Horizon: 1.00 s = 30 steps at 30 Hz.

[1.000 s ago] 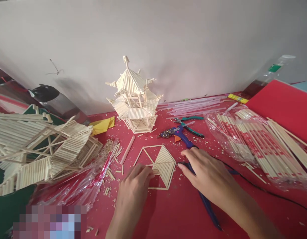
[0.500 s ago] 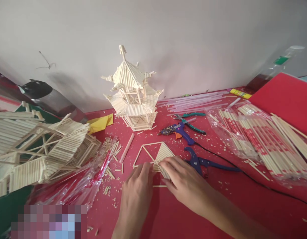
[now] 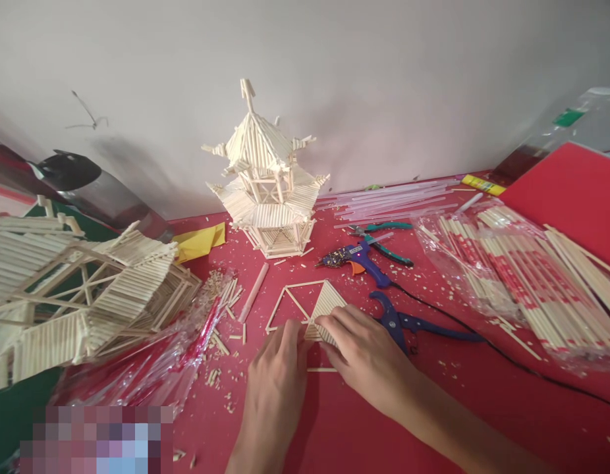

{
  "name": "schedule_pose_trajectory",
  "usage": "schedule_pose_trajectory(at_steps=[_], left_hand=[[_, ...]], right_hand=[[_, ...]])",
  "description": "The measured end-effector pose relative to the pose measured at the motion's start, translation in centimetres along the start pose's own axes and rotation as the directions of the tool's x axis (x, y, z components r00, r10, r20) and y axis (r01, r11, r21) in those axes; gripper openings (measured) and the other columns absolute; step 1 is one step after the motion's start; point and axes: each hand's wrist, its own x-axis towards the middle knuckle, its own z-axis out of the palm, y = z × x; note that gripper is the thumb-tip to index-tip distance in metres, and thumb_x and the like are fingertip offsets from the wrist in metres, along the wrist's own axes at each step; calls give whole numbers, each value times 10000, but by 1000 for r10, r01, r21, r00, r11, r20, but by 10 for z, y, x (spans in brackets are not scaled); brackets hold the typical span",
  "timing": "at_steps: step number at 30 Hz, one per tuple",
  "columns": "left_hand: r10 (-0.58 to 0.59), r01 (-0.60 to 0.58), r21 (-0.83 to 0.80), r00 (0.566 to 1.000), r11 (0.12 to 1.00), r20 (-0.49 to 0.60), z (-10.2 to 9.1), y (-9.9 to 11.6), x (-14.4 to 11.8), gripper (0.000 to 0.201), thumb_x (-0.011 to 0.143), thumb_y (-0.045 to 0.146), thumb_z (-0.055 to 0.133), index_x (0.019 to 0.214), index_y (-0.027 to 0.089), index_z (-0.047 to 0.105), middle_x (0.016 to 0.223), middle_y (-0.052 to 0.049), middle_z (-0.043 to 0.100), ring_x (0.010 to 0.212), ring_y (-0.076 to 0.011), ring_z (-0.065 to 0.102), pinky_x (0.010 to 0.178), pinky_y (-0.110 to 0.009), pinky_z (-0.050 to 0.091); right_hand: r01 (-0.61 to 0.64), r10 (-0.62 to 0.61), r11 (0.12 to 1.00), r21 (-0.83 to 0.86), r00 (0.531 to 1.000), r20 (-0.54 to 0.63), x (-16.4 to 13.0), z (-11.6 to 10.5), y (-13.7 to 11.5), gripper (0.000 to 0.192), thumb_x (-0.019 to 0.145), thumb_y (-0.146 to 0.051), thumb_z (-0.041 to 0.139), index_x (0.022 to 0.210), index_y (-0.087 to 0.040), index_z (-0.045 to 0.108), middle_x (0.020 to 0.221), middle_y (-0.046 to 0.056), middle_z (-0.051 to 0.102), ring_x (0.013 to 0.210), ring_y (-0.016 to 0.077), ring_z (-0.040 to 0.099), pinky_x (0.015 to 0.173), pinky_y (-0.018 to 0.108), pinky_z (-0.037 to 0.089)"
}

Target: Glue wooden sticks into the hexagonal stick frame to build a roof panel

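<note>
A flat six-sided frame of thin wooden sticks (image 3: pixel 296 301) lies on the red table, partly filled with close-set sticks on its right side. My left hand (image 3: pixel 278 378) is closed at the near left of the frame, fingers curled down onto it; its fingertips are mostly hidden. Across the filled panel (image 3: pixel 329 299) rests my right hand (image 3: pixel 361 342), thumb and fingers bent together on the frame near its middle. Whether a small loose stick is between the fingers cannot be made out. Behind stands a stick pagoda model (image 3: pixel 270 184) with two tiers of roof.
Right of the frame lie a blue glue gun (image 3: pixel 361 257), green-handled pliers (image 3: pixel 384 243) and a blue cutter (image 3: pixel 398 322). Bagged sticks (image 3: pixel 527 283) are farther right. A larger stick model (image 3: pixel 112 296), plastic wrap (image 3: pixel 157 368) and stick scraps (image 3: pixel 230 296) occupy the left.
The view has shifted slightly. Both hands stay on the stick frame, with the right fingers moved only a little on the filled panel.
</note>
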Motion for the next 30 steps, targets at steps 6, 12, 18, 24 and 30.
schedule_pose_trajectory(at_steps=[6, 12, 18, 24, 30], left_hand=[[-2, 2, -33, 1000, 999, 8, 0, -2, 0, 136, 1008, 160, 462, 952, 261, 533, 825, 8, 706, 701, -187, 684, 571, -266, 374], [-33, 33, -118, 999, 992, 3, -7, -6, -1, 134, 1006, 169, 464, 1033, 265, 554, 899, -7, 733, 776, -194, 719, 621, -263, 441], [-4, 1, -122, 1000, 993, -23, -8, -10, -1, 131, 1013, 195, 455, 1046, 268, 559, 905, -19, 739, 796, -199, 732, 638, -265, 476], [14, -15, -121, 1000, 993, -7, 0, -6, 0, 162, 1003, 155, 458, 1027, 267, 573, 883, -14, 745, 777, -193, 728, 626, -261, 480], [29, -33, -131, 999, 991, -25, 6, -5, 1, 174, 1012, 165, 448, 1077, 260, 578, 925, -28, 746, 814, -195, 726, 656, -268, 500]], right_hand=[[-6, 6, 1000, -22, 1000, -14, 2, 1, 1, 171, 947, -54, 599, 1012, -212, 601, 980, 48, 632, 929, 252, 582, 788, 377, 456], [-5, 4, 999, -36, 999, -34, 2, 2, 0, 166, 932, -53, 621, 947, -216, 594, 954, 34, 621, 907, 239, 576, 773, 362, 437], [-9, 7, 1000, -28, 999, -46, 2, 3, 0, 159, 928, -59, 630, 925, -215, 599, 932, 32, 619, 887, 232, 576, 763, 358, 433], [-21, 22, 1000, 8, 999, -48, 4, 2, 2, 153, 939, -64, 618, 928, -214, 595, 937, 34, 621, 883, 226, 580, 762, 350, 442], [-32, 33, 999, 7, 998, -54, 4, 2, 5, 156, 936, -61, 617, 925, -215, 593, 944, 40, 622, 893, 229, 587, 770, 351, 457]])
